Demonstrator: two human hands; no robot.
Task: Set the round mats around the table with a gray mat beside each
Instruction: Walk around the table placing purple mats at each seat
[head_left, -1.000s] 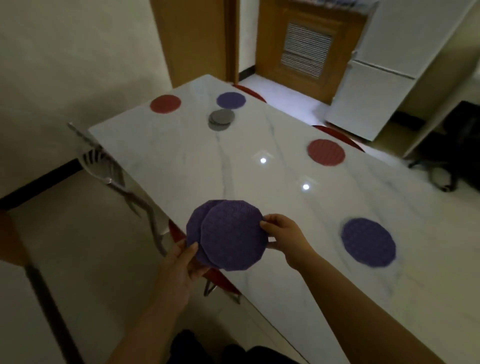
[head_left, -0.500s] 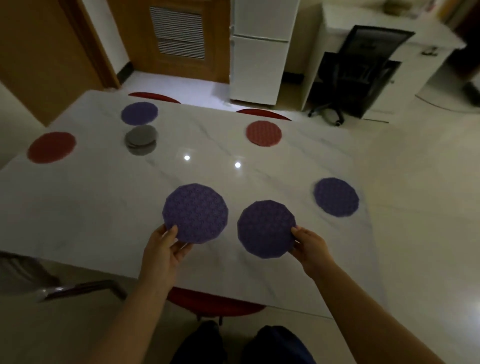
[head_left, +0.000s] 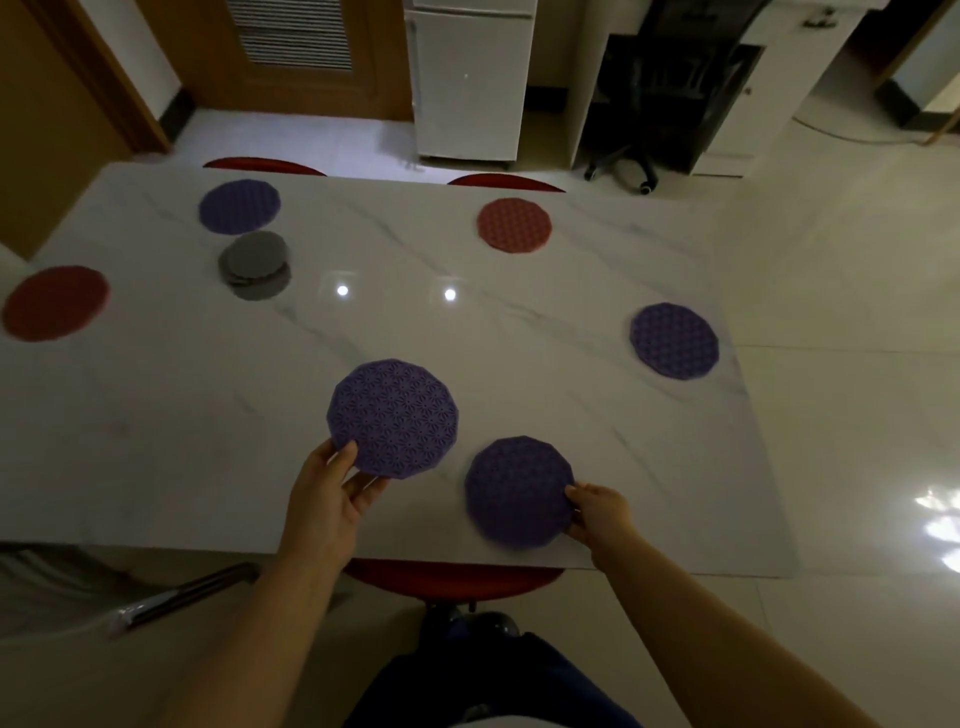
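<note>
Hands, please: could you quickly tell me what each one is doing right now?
Left hand: closed on the edge of a purple mat.
Right hand: closed on the edge of another purple mat, low over the table.

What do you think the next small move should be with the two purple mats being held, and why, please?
Probably lower the right hand and lay its purple mat flat near the table's near edge, then let go. That mat already sits low over the marble above the red chair, while the left hand's mat is raised. The gray stack is untouched.
</note>
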